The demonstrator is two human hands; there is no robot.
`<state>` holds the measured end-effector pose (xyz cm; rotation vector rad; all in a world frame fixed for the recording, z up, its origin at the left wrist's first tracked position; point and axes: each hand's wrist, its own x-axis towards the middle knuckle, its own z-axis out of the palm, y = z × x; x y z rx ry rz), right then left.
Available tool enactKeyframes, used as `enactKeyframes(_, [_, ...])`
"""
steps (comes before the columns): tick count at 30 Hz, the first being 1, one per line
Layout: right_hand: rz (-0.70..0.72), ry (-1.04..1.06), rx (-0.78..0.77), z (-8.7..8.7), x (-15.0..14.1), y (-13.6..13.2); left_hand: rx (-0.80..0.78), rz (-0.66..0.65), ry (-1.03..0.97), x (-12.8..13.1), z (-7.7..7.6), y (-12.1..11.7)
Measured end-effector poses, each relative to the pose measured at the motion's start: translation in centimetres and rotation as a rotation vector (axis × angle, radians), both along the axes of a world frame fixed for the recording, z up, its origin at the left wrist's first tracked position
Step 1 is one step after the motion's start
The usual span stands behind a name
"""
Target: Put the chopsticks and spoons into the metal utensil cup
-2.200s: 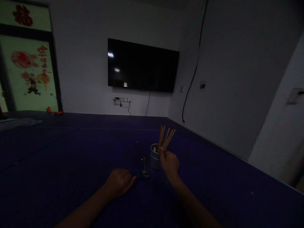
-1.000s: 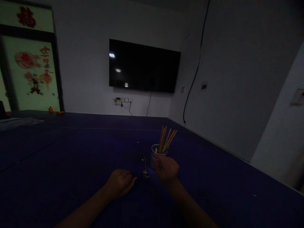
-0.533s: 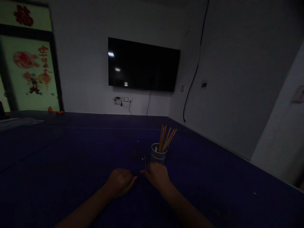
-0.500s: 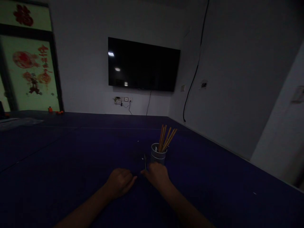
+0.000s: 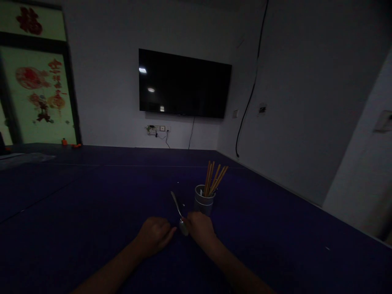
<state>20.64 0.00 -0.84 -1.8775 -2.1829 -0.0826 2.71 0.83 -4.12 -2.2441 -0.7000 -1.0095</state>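
Observation:
A metal spoon (image 5: 176, 203) slants between my hands, its handle pointing up and to the left and its bowl toward me. My right hand (image 5: 199, 228) is closed on it near the neck, thumb side against the bowl. To the left of the spoon, my left hand (image 5: 154, 234) rests on the table with fingers curled and the thumb sticking out; I see nothing in it. Just behind my right hand stands a grey cup (image 5: 203, 203), its lower part partly covered by that hand. Several wooden chopsticks (image 5: 214, 179) lean in the cup.
The dark blue table (image 5: 116, 192) stretches to the far wall, with small white scraps on it. A clear plastic sheet (image 5: 33, 158) and small orange items (image 5: 76, 145) lie at the far left. A television (image 5: 185, 83) hangs on the wall; a black cable (image 5: 248, 100) runs down the right wall.
The spoon's handle has swung to the left and its bowl now shows below my right hand. My right hand has shifted slightly left; the left hand and cup look unmoved.

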Motion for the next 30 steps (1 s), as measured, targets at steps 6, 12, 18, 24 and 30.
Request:
enactKeyframes(6, [0.175,0.030,0.081,0.9,-1.0,-1.1,-0.181,0.123,-0.110,-0.4,0.7,0.2])
enactKeyframes(12, [0.362,-0.037,0.100,0.1,-1.1,-0.9,-0.034,0.019,-0.152,-0.3,0.4,0.1])
enactKeyframes(18, [0.388,0.235,0.374,-0.3,-0.2,-0.9,0.034,0.006,-0.084,-0.4,0.4,0.3])
enactKeyframes(24, [0.577,0.292,0.495,-0.6,-0.7,-2.0,-0.034,-0.045,0.008,-0.5,-0.1,0.7])
enactKeyframes(30, [0.644,0.287,0.826,-0.1,-1.1,-2.7,-0.085,-0.040,0.003,-0.4,-0.1,0.7])
